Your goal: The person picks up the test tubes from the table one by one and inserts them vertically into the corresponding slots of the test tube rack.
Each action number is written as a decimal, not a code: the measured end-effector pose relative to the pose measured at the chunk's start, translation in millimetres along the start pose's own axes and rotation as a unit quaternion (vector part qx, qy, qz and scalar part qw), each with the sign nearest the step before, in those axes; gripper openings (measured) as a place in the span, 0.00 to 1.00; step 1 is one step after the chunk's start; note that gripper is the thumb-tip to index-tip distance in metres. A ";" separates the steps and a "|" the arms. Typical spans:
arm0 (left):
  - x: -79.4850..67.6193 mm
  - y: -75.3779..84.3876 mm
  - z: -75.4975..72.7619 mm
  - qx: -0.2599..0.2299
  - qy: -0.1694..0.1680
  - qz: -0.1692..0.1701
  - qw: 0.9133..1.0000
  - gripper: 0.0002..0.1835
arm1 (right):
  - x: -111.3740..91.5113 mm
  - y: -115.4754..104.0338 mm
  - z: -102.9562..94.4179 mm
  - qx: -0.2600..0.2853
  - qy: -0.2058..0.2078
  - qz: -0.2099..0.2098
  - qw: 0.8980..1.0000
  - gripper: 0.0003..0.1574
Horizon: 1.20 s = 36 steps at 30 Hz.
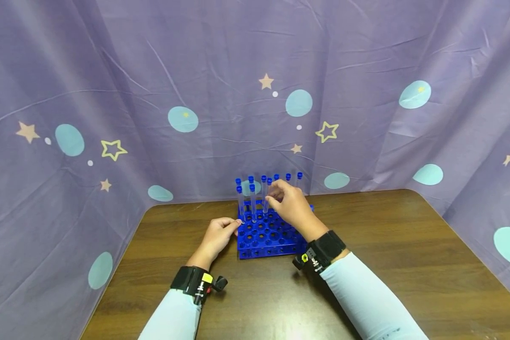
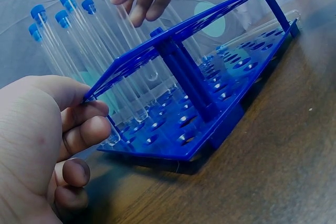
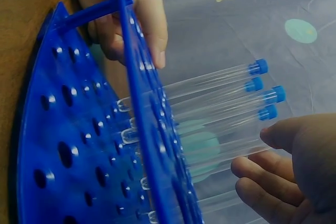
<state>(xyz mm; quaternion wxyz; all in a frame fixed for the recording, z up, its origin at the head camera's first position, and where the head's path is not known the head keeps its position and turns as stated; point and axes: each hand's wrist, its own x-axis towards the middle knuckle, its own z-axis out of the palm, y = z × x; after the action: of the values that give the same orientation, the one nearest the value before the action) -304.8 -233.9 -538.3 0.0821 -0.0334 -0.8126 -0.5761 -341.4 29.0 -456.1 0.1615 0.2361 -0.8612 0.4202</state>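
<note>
A blue test tube rack (image 1: 261, 240) stands on the table with several clear, blue-capped test tubes (image 2: 79, 40) upright in its far rows. My left hand (image 1: 218, 233) pinches the upper plate at the rack's left edge, thumb on top; its other fingers curl below. Above the rack, my right hand (image 1: 290, 204) has thumb and fingers about a test tube (image 2: 122, 17) in the nearer row. This tube's cap sits higher than its row neighbours', and its rounded bottom shows between the two plates in the left wrist view. The right fingertips partly hide the contact.
A clear tube (image 2: 262, 31) lies low beyond the rack's far right part in the left wrist view. The rack's near rows have bare holes. Behind the wooden table (image 1: 408, 264) hangs a purple curtain (image 1: 221, 61) with stars and ovals.
</note>
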 end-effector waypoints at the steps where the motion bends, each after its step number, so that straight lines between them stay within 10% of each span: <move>1: 0.0 0.0 0.0 0.003 0.000 0.000 1.000 0.20 | -0.2 0.8 1.1 -0.001 -0.002 0.000 1.000 0.18; 36: 0.0 -0.7 -2.1 0.004 -0.007 -0.007 1.000 0.20 | -1.0 1.6 12.2 -0.038 -0.039 0.019 0.998 0.19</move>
<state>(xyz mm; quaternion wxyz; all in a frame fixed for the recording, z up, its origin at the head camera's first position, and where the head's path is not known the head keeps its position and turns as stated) -304.8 -236.1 -538.3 0.0722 -0.0318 -0.8158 -0.5730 -342.4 20.5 -464.9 0.1283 0.2298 -0.8866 0.3802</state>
